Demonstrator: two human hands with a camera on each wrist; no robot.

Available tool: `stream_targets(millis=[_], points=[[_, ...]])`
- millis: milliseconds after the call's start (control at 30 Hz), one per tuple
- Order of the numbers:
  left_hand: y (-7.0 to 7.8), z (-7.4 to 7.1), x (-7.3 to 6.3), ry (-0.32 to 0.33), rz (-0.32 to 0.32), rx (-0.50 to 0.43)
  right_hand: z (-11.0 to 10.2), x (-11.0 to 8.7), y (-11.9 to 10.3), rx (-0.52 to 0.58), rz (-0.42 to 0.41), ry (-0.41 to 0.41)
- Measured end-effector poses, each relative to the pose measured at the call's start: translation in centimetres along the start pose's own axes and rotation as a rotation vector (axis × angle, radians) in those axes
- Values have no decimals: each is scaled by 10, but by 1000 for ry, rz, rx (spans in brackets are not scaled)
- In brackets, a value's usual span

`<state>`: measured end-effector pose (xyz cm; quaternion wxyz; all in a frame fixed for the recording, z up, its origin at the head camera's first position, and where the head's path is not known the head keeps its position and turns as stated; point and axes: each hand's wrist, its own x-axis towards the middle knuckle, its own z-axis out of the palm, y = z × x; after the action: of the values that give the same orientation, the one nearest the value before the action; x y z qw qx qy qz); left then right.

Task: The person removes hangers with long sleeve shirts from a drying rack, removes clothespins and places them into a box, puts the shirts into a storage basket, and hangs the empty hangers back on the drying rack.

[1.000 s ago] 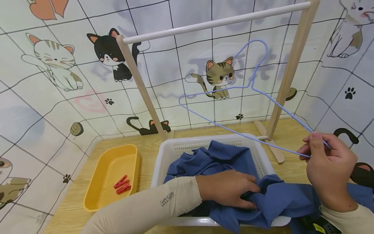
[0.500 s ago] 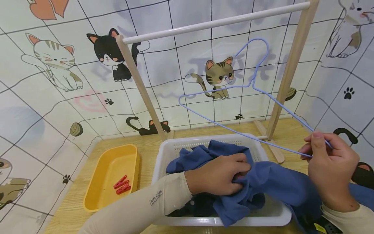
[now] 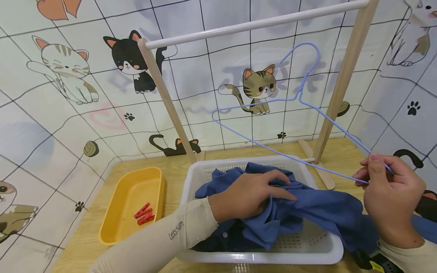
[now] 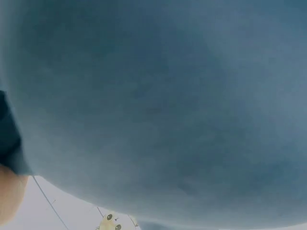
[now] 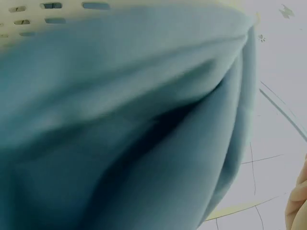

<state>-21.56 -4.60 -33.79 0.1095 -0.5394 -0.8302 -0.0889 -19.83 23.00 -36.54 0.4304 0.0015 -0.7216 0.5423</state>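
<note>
A blue shirt (image 3: 324,204) is bunched in the white basket (image 3: 239,258) and stretches over its right rim to beneath my right wrist. My left hand (image 3: 242,193) lies on the bunched cloth, thumb and index finger spread, creases gathering under the palm; its other fingers are hidden. A white button (image 3: 225,235) shows on a darker part below. My right hand (image 3: 392,193) pinches one end of a blue wire hanger (image 3: 259,145), held tilted above the basket with its hook up. Blurred blue cloth (image 4: 158,110) fills most of the left wrist view; cloth folds (image 5: 144,124) cover much of the right.
A wooden rack with a white rail (image 3: 256,24) stands behind the basket. To the left is a yellow tray (image 3: 119,212) with several red clothespins (image 3: 145,216). A wall with cat drawings borders the wooden table (image 3: 82,235).
My left hand has moved left and dragged cloth inward from the right rim, baring the basket's front-right floor. Its thumb and index finger have spread since half a second ago. My right hand keeps the hanger.
</note>
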Motion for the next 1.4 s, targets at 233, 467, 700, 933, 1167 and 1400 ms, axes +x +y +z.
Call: stream_targets(millis=[233, 467, 700, 933, 1167, 1400], points=[[-5, 7, -3, 104, -4, 59, 0, -1, 2, -8, 5, -5], [-5, 11, -5, 102, -80, 28, 0, 0, 3, 33, -23, 1], [-2, 13, -1, -90, -179, 157, 1, -1, 3, 50, -27, -7], [-3, 13, -3, -203, -103, 80, 1, -2, 2, 15, -26, -7], [-4, 18, -2, -290, -107, -75, 1, -2, 2, 17, -27, -14], [-3, 20, -2, -369, -108, -28, 3, -3, 4, 74, -40, -16]])
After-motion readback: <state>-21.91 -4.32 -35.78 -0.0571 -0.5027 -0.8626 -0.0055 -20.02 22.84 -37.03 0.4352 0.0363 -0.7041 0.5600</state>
